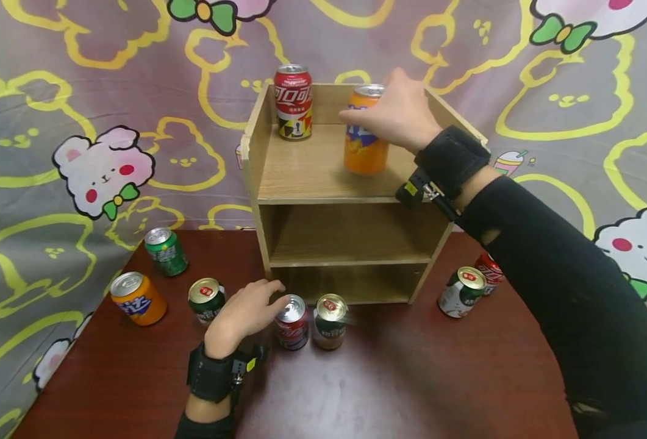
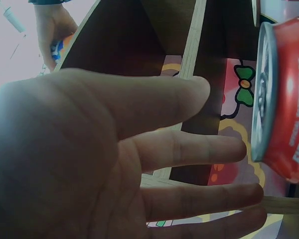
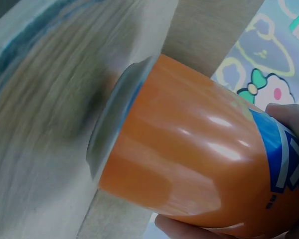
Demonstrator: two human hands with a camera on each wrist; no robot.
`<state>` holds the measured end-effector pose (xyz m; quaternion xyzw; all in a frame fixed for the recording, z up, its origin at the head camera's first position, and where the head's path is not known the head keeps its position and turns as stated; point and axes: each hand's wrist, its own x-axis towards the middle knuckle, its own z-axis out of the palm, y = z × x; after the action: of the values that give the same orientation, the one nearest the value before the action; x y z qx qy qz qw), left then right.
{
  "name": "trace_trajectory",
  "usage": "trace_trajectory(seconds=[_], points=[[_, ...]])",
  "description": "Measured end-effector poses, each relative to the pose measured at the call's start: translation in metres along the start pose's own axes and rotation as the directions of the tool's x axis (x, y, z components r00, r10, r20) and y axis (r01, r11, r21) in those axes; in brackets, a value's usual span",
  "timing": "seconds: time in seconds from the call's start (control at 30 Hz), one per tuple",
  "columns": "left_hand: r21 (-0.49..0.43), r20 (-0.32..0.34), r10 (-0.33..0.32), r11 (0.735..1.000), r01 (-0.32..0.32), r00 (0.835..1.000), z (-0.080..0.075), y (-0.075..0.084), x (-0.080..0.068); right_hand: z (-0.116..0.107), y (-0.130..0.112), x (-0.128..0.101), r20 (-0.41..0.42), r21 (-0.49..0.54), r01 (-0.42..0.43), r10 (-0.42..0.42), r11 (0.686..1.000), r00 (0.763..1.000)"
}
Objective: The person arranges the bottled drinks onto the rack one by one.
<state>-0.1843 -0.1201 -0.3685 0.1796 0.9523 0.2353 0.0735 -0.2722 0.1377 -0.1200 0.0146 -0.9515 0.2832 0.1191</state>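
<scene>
My right hand [image 1: 397, 113] grips an orange soda can [image 1: 364, 152] over the top board of the wooden shelf [image 1: 312, 177]. In the right wrist view the can's base [image 3: 122, 117] is close to the wood, with fingers curled round its blue label. A red cola can [image 1: 293, 103] stands upright on the same board, to the left. Lower down, my left hand [image 1: 243, 317] has its fingers stretched out beside another red can [image 1: 293, 326] on the table. In the left wrist view, the fingertips point toward the red can's lid [image 2: 264, 94] with a gap between them.
Next to that red can stands a green-and-white can [image 1: 330, 323]. Left on the table [image 1: 136, 378] are an orange can [image 1: 138, 299], a green can [image 1: 166, 251] and a dark green can [image 1: 206, 299]. At right, a white-green can [image 1: 462, 292] partly hides a red can [image 1: 490, 271].
</scene>
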Motion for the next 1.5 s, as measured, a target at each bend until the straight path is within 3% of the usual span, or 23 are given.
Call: trace_trajectory(seconds=[0.43,0.67,0.93,1.17,1.5], points=[[0.001,0.001,-0.003,1.0,0.003,1.0,0.003,0.003,0.003,0.001,0.015,0.021,0.086,0.063,-0.076,0.071,0.995,0.994],[0.01,-0.004,-0.008,1.0,0.008,1.0,0.002,0.0,0.002,0.009,0.007,0.026,0.06,-0.038,-0.015,0.017,0.999,0.998],[0.011,0.0,-0.017,1.0,0.017,1.0,0.002,-0.003,0.0,0.02,-0.01,0.03,0.063,-0.125,-0.02,0.028,0.992,0.998],[0.007,-0.016,-0.02,1.0,0.02,1.0,-0.001,-0.007,-0.001,0.019,-0.014,0.035,0.121,-0.098,-0.046,0.058,0.994,0.991],[0.018,-0.007,-0.026,1.0,0.026,1.0,0.0,-0.005,0.002,0.024,-0.011,0.053,0.108,-0.072,-0.082,0.089,0.994,0.99]])
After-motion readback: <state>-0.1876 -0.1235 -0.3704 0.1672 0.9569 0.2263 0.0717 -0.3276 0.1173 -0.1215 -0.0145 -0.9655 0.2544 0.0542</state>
